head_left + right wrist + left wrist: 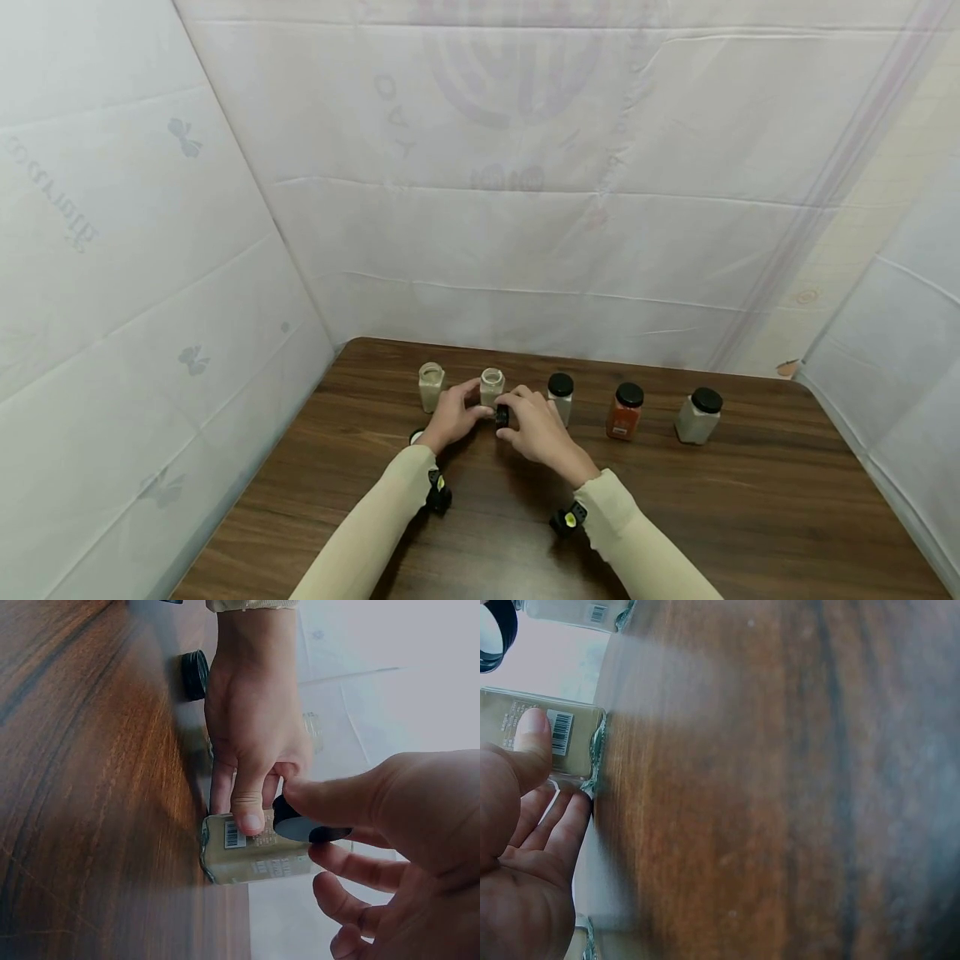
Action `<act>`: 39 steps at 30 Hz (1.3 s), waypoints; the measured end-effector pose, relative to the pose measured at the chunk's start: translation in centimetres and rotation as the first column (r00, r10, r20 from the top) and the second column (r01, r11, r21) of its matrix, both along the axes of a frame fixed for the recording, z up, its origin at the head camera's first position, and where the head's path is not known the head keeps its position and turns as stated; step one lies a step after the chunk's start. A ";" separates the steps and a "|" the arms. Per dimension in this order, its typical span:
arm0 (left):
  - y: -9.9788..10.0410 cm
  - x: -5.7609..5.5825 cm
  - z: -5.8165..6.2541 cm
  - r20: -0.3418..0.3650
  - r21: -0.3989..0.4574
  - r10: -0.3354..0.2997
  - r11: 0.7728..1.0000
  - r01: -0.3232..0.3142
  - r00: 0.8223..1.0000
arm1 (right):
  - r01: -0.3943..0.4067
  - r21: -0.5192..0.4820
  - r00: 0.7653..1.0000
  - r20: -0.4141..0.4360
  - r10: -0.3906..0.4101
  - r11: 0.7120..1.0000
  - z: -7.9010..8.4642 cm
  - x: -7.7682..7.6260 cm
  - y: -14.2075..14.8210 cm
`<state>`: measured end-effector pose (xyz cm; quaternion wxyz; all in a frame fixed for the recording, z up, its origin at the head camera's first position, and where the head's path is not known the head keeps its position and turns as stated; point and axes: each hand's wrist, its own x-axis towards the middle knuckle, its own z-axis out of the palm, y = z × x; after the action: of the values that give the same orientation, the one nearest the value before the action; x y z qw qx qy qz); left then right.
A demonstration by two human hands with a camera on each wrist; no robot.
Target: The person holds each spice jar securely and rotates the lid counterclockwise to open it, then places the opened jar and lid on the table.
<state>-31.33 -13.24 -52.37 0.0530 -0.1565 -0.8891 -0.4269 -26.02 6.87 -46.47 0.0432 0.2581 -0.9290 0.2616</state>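
Glass jars (491, 384): five; black lids (502, 417): five; hands (536, 427): two.

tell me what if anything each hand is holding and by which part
The right hand pinches a black lid by its rim. The left hand holds the open jar by its body, below the mouth.

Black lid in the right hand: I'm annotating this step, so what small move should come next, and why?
Probably set the black lid onto the table: the left hand holds an open jar, and another lid lies there.
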 end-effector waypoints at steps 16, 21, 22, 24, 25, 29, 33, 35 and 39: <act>0.0 -0.1 0.0 -0.004 -0.003 0.015 1.000 -0.015 1.000 | -0.021 0.006 0.999 0.030 0.021 1.000 -0.3 -0.1 -0.1; 0.1 -0.2 0.0 -0.007 -0.004 0.015 1.000 -0.015 1.000 | -0.026 0.006 0.999 0.043 0.026 1.000 -0.3 -0.1 0.0; 0.1 -0.2 -0.1 -0.006 -0.006 0.015 1.000 -0.015 1.000 | -0.027 0.006 0.999 0.047 0.026 1.000 -0.3 -0.1 0.0; 0.0 -0.2 -0.1 -0.007 -0.009 0.014 1.000 -0.014 1.000 | -0.027 0.005 0.998 0.054 0.027 1.000 -0.3 -0.1 0.0; 0.0 -0.2 -0.2 -0.009 -0.010 0.012 1.000 -0.012 1.000 | -0.027 0.004 0.998 0.054 0.027 1.000 -0.3 0.0 0.0; 0.0 -0.2 -0.3 -0.006 -0.008 0.007 1.000 -0.007 1.000 | -0.017 0.014 0.998 0.059 0.016 1.000 -0.4 0.1 -0.1; 0.0 -0.1 -0.2 0.005 -0.001 0.006 1.000 -0.006 1.000 | -0.006 0.045 0.998 0.060 0.004 0.999 -0.5 0.2 -0.3; 0.0 -0.1 -0.1 0.006 0.000 0.003 1.000 -0.003 1.000 | -0.009 0.052 0.998 0.061 0.006 0.999 -0.6 0.2 -0.3; -0.1 -0.1 0.0 0.001 -0.005 -0.003 1.000 0.003 1.000 | -0.016 0.055 0.998 0.065 0.013 0.998 -0.6 0.2 -0.5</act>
<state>-31.42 -13.30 -52.38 0.0515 -0.1577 -0.8899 -0.4250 -25.80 6.41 -47.09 0.0040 0.2573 -0.9349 0.2442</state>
